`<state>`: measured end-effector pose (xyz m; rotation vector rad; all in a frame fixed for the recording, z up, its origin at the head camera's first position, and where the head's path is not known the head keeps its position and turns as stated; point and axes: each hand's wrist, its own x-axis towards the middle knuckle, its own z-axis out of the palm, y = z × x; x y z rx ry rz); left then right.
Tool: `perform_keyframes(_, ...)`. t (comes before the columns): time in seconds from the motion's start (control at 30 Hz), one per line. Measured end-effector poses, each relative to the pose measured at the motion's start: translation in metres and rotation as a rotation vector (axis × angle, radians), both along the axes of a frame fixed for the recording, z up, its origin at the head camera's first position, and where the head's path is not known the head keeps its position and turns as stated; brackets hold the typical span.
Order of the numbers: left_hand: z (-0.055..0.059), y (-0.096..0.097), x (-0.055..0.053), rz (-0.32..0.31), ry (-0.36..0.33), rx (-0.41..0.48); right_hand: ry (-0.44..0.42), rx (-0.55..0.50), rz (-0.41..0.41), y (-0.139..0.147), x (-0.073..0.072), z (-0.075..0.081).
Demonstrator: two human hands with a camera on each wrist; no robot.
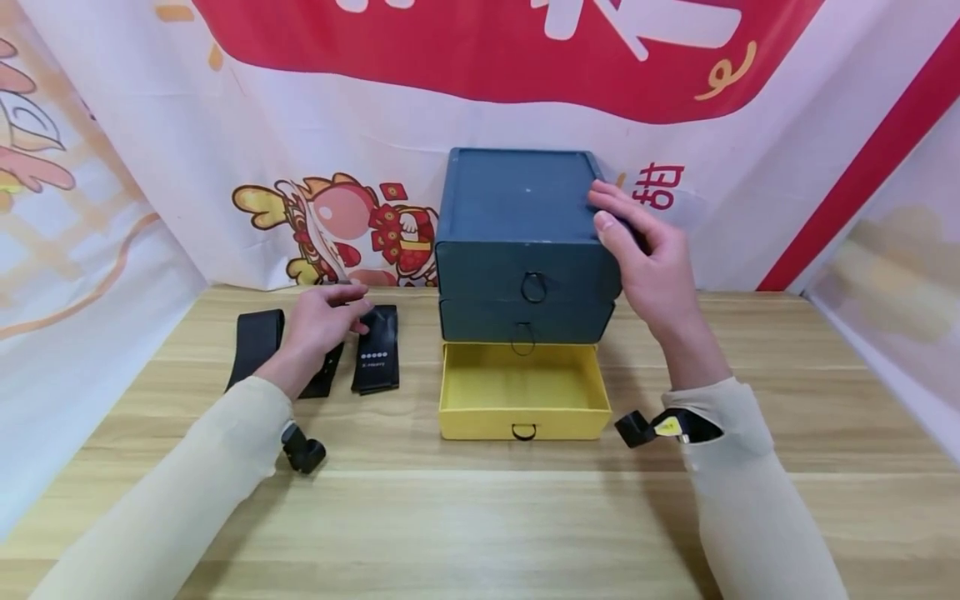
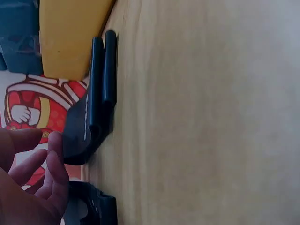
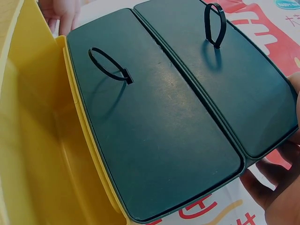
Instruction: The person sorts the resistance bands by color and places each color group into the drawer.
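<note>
My left hand (image 1: 318, 325) is over the black folded bands at the left, fingers loosely bent. Its fingertips are right at the upper end of a flat black band (image 1: 377, 358) with a row of pale dots and small lettering. In the left wrist view this folded band (image 2: 96, 89) stands just beyond the fingertips. My right hand (image 1: 652, 258) rests against the upper right edge of a dark blue drawer cabinet (image 1: 517, 196), thumb and forefinger on its top. Below two closed blue drawers, a yellow drawer (image 1: 525, 423) is pulled out and shows a bare bottom.
Another black band (image 1: 255, 337) lies at the far left, and one more (image 1: 324, 379) is partly under the left hand. Black ring pulls (image 1: 533, 287) hang on the drawer fronts. A printed cloth (image 1: 510, 125) backs the wooden table (image 1: 480, 517).
</note>
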<state>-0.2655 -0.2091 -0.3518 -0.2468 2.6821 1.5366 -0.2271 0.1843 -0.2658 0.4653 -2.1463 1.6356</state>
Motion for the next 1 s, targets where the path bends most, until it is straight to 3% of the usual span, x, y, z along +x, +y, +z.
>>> perform_keyframes(0.2, -0.008, -0.001, -0.01, -0.004, -0.045, -0.003, -0.003, -0.002, 0.001, 0.001, 0.001, -0.001)
perform_keyframes(0.37, -0.01, 0.002, -0.012, 0.001, -0.086, -0.013, -0.013, -0.002, 0.0, 0.001, 0.002, -0.002)
perform_keyframes(1.0, -0.008, 0.004, -0.013, -0.015, -0.082, -0.053, -0.001, 0.004, 0.001, 0.0, 0.002, 0.0)
